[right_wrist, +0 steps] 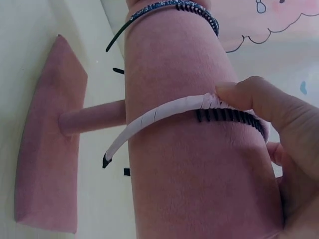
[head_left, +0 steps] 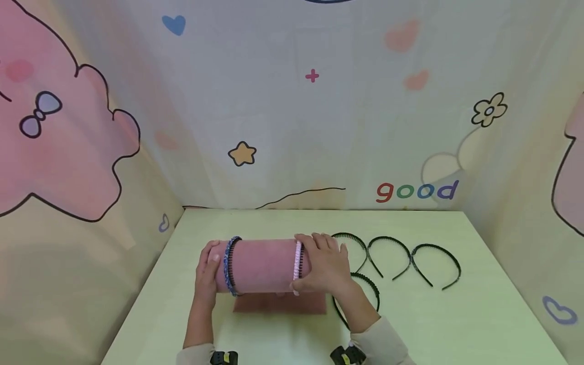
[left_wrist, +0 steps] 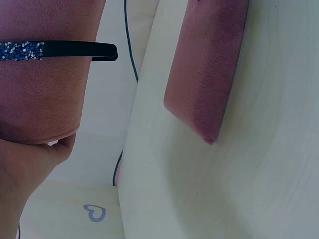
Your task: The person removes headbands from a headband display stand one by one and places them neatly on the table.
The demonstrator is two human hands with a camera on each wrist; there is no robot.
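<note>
A pink velvet headband stand, with a horizontal roll [head_left: 264,266] on a short post [right_wrist: 94,117] over a flat base [head_left: 280,304], is in front of me. My left hand [head_left: 207,276] holds the roll's left end, thumb toward me. Near that end a headband with blue glitter [head_left: 226,268] and black teeth fits over the roll. Toward the right end sits a pale pink wrapped headband [right_wrist: 174,107], also black-toothed. My right hand [head_left: 326,266] grips this band, with the thumb on its wrapped front in the right wrist view. The band's tips stick out below the roll.
Right of the stand, black toothed headbands lie on the pale table [head_left: 483,314]: one in the middle [head_left: 388,238], another farther right [head_left: 438,246], one partly behind my right hand [head_left: 349,234] and one nearer my forearm [head_left: 371,284]. A printed curtain [head_left: 283,101] encloses the table.
</note>
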